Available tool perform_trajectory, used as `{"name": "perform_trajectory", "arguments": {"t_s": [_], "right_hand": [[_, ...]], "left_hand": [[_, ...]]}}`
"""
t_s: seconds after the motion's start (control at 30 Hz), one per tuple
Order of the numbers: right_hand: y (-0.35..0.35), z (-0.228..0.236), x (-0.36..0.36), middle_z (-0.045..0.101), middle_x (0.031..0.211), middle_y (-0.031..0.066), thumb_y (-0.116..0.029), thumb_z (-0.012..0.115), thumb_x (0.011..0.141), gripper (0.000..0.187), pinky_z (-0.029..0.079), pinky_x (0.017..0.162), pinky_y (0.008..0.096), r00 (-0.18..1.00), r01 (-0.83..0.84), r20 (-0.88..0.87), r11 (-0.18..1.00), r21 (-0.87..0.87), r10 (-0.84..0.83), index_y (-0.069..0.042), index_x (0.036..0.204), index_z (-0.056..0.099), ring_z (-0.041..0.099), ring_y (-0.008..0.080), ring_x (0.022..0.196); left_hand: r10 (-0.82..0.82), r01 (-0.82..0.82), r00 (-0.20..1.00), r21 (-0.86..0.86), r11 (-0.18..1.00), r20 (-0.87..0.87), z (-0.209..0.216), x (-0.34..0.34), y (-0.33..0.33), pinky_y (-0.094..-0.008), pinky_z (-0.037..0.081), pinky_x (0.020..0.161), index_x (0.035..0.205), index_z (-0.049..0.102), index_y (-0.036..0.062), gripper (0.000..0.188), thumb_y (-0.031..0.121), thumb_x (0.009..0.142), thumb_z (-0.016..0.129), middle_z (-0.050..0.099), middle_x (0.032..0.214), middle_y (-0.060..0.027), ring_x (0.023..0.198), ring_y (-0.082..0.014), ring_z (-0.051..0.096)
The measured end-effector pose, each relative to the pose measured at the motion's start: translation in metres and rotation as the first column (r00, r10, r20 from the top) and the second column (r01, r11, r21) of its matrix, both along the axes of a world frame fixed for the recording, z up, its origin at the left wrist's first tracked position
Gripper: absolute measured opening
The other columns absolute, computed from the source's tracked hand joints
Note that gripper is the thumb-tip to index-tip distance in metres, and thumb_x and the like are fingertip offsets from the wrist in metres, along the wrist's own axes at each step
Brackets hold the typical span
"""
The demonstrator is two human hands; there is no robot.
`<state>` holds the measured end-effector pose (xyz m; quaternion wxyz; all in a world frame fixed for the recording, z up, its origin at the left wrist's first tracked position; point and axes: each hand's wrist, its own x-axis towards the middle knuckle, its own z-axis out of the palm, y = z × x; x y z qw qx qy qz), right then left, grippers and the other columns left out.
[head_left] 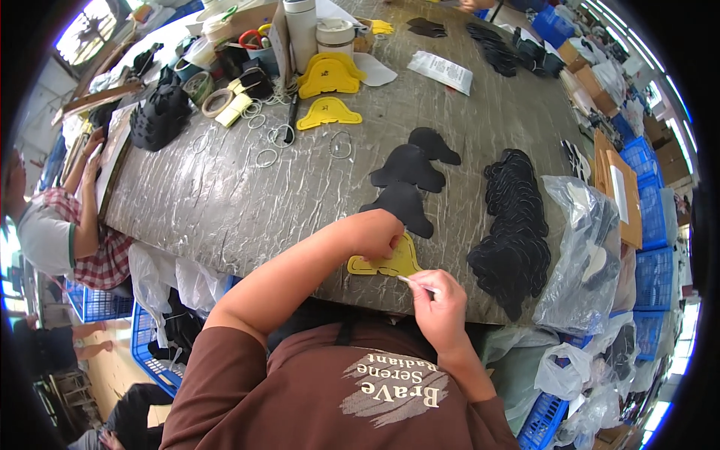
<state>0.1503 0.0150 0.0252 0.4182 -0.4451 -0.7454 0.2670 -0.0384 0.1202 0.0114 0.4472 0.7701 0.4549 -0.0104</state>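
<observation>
Near the table's front edge lies a yellow template (406,259) with an arched outline. My left hand (377,234), its fingers curled, presses down on the template's upper part. In my right hand (440,306) is a slim, light-coloured pen (406,279), pinched in the fingers with its tip at the template's lower right edge. Just beyond my left hand is a black cut piece (409,207), partly covered by that hand. Further black cut pieces (407,168) of similar shape overlap it, running away from me. What lies under the template is hidden.
To the right is a long overlapping row of black pieces (516,217), beside a clear plastic bag (581,262). More yellow templates (330,112), rubber bands (266,157) and a tape roll (217,103) lie farther left. Another person (56,232) works at the left edge.
</observation>
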Motion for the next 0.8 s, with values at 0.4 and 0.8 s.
{"name": "perform_trajectory", "arguments": {"t_s": [0.4, 0.8], "right_hand": [[0.021, -0.025, -0.048, 0.068, 0.079, 0.0108, -0.002, 0.071, 0.08, 0.014, 0.051, 0.064, 0.0368, 0.987, -0.144, 0.081, 0.989, 0.034, 0.141, -0.005, 0.084, 0.058, 0.066, 0.031, 0.07], [0.017, -0.021, -0.037, 0.066, 0.075, 0.0118, -0.001, 0.07, 0.081, 0.012, 0.051, 0.062, 0.0346, 0.989, -0.128, 0.057, 0.987, -0.093, 0.133, -0.003, 0.084, 0.059, 0.066, 0.0283, 0.067]], "left_hand": [[-0.014, 0.012, 0.999, 0.061, 0.998, 0.028, -0.012, -0.001, 0.003, -0.0385, 0.049, 0.066, 0.08, 0.067, 0.0043, 0.019, 0.016, 0.065, 0.072, 0.066, 0.075, -0.0134, 0.073, -0.0291, 0.064], [-0.023, 0.022, 0.999, -0.033, 0.999, -0.024, -0.002, 0.001, 0.003, -0.0381, 0.049, 0.063, 0.081, 0.066, 0.0028, 0.022, 0.015, 0.065, 0.073, 0.066, 0.074, -0.0131, 0.071, -0.0277, 0.065]]}}
